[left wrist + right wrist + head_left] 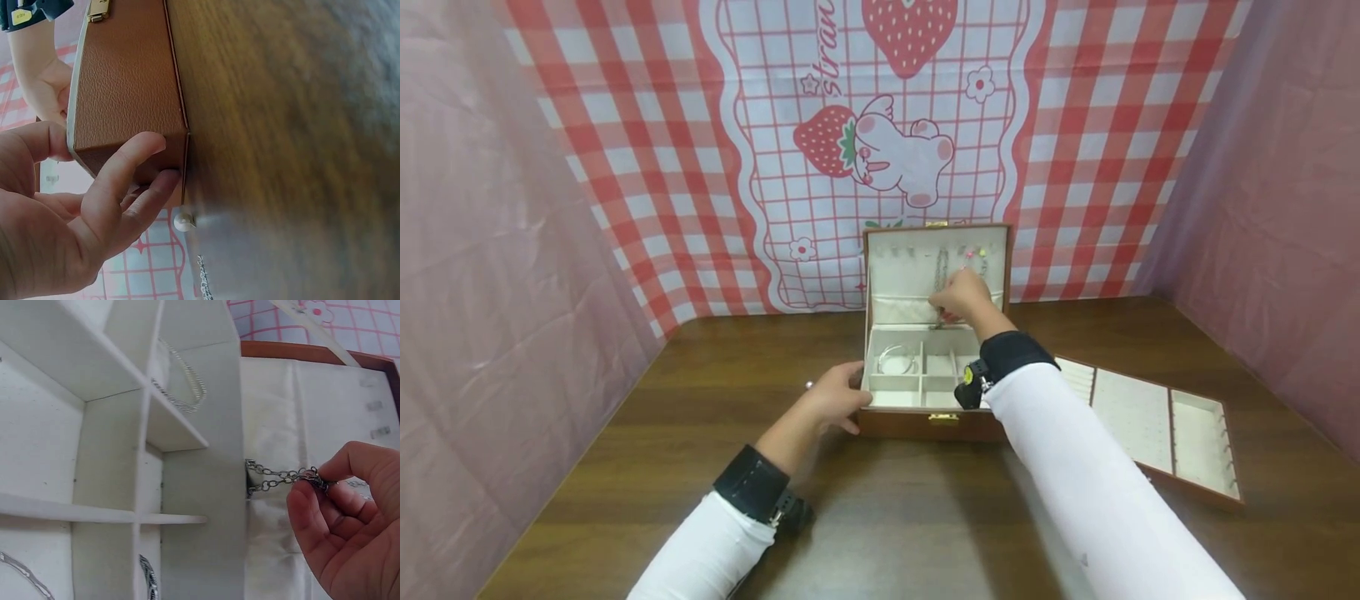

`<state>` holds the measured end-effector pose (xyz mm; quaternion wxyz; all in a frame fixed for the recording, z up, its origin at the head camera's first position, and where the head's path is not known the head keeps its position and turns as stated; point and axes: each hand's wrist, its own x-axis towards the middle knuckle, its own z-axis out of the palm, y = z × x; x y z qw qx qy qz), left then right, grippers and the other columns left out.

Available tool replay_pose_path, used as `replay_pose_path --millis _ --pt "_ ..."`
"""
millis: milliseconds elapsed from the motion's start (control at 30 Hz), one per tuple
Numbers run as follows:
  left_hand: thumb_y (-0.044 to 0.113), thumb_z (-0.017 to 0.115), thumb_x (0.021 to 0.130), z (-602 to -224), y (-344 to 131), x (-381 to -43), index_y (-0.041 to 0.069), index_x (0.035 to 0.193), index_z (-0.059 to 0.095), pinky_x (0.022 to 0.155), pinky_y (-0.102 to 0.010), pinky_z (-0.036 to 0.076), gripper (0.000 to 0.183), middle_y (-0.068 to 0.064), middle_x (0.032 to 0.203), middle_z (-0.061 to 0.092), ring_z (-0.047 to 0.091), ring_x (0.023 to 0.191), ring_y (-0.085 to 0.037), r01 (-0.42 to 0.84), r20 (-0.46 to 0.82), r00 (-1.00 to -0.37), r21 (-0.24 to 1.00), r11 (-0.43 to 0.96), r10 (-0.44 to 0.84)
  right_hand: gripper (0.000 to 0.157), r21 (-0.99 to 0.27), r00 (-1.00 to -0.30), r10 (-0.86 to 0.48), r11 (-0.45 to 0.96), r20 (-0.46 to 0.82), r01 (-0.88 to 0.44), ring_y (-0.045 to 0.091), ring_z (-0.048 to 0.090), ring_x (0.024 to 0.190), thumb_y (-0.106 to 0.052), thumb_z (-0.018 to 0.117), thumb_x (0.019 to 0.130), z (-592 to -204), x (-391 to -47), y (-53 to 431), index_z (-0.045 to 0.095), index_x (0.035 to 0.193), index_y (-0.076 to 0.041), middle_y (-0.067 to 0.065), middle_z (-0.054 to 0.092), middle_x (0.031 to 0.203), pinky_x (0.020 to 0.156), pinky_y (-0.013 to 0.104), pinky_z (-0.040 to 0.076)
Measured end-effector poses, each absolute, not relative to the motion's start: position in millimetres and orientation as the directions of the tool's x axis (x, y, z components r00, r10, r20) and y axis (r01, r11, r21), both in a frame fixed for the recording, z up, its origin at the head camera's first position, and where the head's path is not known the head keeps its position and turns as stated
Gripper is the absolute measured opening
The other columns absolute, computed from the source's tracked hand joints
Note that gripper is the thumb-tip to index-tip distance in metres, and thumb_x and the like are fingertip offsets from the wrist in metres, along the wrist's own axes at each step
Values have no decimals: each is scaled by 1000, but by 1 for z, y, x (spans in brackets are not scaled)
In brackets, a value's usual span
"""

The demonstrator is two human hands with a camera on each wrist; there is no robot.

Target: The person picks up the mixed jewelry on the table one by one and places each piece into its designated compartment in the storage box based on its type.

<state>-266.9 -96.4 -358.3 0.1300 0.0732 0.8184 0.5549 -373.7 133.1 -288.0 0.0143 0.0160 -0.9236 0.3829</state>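
A brown leather jewelry box (895,423) stands with its lid up, its white inside split into compartments. My right hand (964,296) pinches a silver chain necklace (275,478) between thumb and fingers in front of the lid. Its links hang down from the fingers toward the lid's gathered pocket (272,531). On the box's front left corner, my left hand (69,219) grips with the thumb at the white rim and the fingers against the leather side. A silver bracelet (897,360) lies in the back left compartment. Other bracelets (150,578) show partly in the right wrist view.
To the right of the box lies a removed tray (1131,417) with white sections. A pearl piece (183,222) and a thin silver chain (204,278) rest on the table beyond my left hand. Colourful beaded strands (982,254) hang at the lid's right.
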Motion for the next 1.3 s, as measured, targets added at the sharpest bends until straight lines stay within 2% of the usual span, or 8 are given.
replay_pose_path --millis 133,300,433,567,667,833,1133,1300 --pt "-8 53 80 -355 -98 -265 -5 149 29 59 -46 59 73 -34 138 44 57 111 -42 -28 -142 -949 928 371 282 16 -822 -1000 -9 569 -8 1 17 65 63 -11 66 88 -283 -375 137 56 83 0 14 63 85 70 34 59" --pt "-9 55 80 -349 -102 -262 -10 146 31 65 -43 60 70 -34 138 44 60 109 -39 -26 -146 -948 921 389 282 13 -863 -1000 -13 504 23 -27 19 65 70 -6 62 88 -273 -370 139 51 82 -1 18 61 96 76 37 59" --pt "-6 63 81 -345 -102 -263 -12 134 48 71 -39 59 55 -29 126 57 64 101 -32 13 -83 -976 899 437 200 9 -874 -997 -13 482 70 -67 21 64 72 -5 60 89 -264 -367 141 57 83 1 18 61 98 81 42 57" --pt "1 69 83 -332 -97 -261 -5 117 64 71 -34 57 35 -18 110 66 63 93 -26 81 40 -995 852 517 91 9 -872 -995 -17 479 101 -97 21 65 74 -5 61 89 -259 -366 141 58 86 2 17 62 101 81 40 57" --pt "5 71 83 -320 -92 -260 2 109 69 75 -35 55 27 -11 103 68 63 92 -24 132 119 -991 814 566 60 8 -874 -992 -10 473 124 -114 20 64 73 -4 61 88 -257 -365 142 59 88 3 17 63 100 77 37 58" --pt "8 71 84 -302 -83 -264 7 103 71 86 -38 51 19 -6 99 69 61 96 -22 193 172 -981 801 567 91 10 -873 -989 -3 470 146 -130 20 64 71 -4 62 88 -255 -364 143 63 94 4 15 64 93 75 37 59" --pt "11 71 85 -272 -55 -277 10 103 73 78 -32 54 19 -2 98 71 64 91 -18 275 215 -962 754 597 170 14 -865 -984 0 478 175 -154 20 65 72 -6 64 89 -252 -364 145 64 98 5 11 63 86 78 40 58" --pt "15 69 88 -263 -42 -294 11 107 72 79 -31 54 19 -2 102 71 65 93 -18 318 248 -948 713 625 199 13 -861 -981 -2 479 195 -172 20 64 72 -6 65 89 -251 -361 147 64 97 5 12 63 88 80 45 57"
